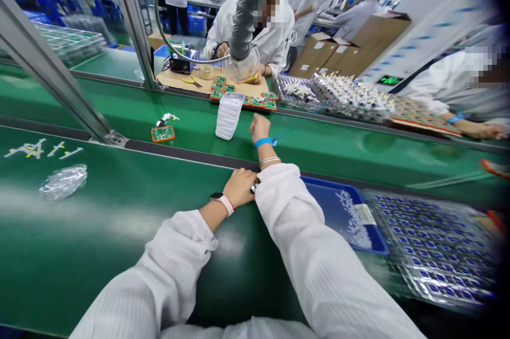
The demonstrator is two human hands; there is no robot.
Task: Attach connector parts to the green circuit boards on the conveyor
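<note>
My right hand reaches far forward over the green conveyor belt, just right of a stack of white trays. Its fingers look curled, and nothing shows in them. A blue band and bracelets circle that wrist. My left hand rests on the green table at the belt's near edge, fingers curled against my right sleeve, a watch on the wrist.
A green circuit board with a white connector lies on the belt at left. A plastic bag and small white parts lie on my table. A blue tray and clear trays of blue parts sit at right. Co-workers in white work across the belt.
</note>
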